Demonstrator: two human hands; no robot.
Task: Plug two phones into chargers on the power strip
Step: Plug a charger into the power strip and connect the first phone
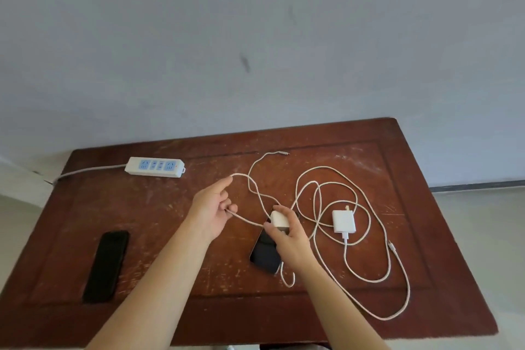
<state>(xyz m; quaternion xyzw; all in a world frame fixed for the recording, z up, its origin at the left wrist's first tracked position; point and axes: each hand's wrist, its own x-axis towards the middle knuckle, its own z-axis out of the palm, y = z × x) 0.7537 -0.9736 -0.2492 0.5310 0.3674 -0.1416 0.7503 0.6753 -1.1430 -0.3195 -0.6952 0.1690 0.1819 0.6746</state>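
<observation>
My right hand grips a white charger block above a dark phone lying mid-table. My left hand pinches that charger's white braided cable, which loops up from my fingers and ends in a free plug farther back. A second black phone lies at the front left. A second white charger block rests to the right, its own cable coiled around it. The white power strip with blue sockets sits at the back left, sockets free.
The worn brown wooden table stands against a grey wall. The strip's cord runs off the left edge. Cable loops cover the right half of the table, reaching near the front right corner.
</observation>
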